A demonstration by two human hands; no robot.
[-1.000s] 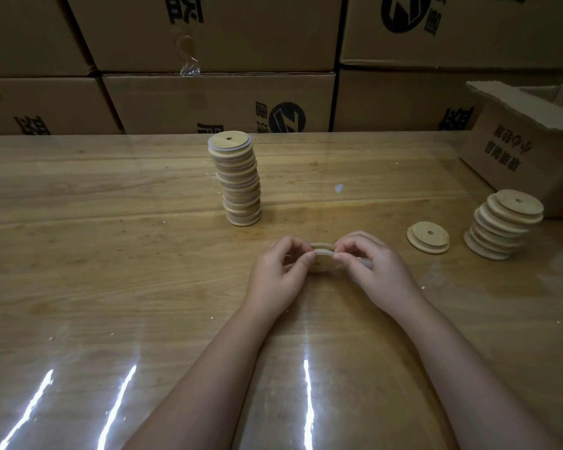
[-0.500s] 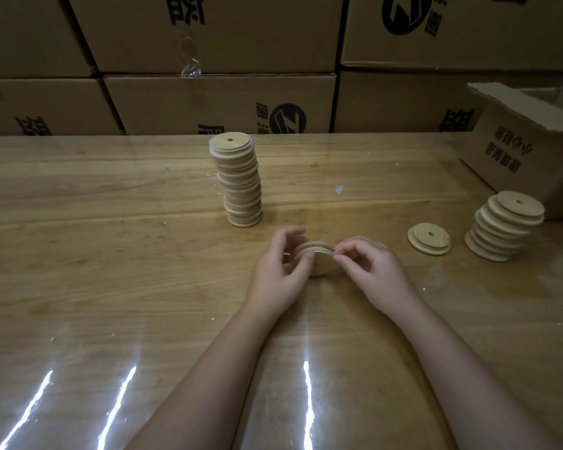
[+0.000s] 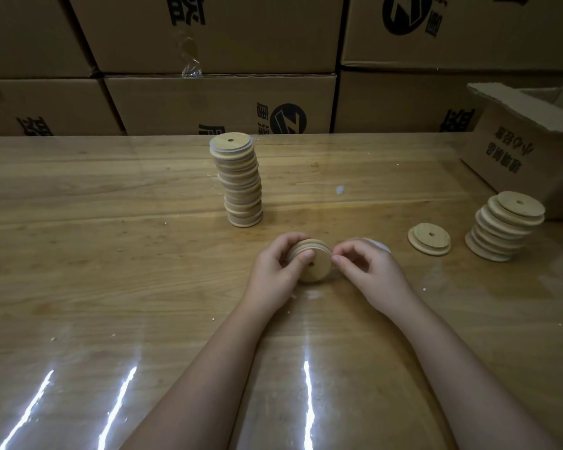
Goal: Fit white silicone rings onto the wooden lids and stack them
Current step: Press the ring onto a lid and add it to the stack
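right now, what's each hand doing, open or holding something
Left hand: grips the wooden lid, thumb on its face.
Right hand: pinches the white silicone ring at the lid's right rim.

Bare arms
The left hand [image 3: 275,271] and right hand [image 3: 371,274] are showing bare, forearms uncovered to the frame edge

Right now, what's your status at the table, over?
Left hand grips wooden lid. Right hand pinches white silicone ring at lid's rim. Nothing between hands and tall lid stack.
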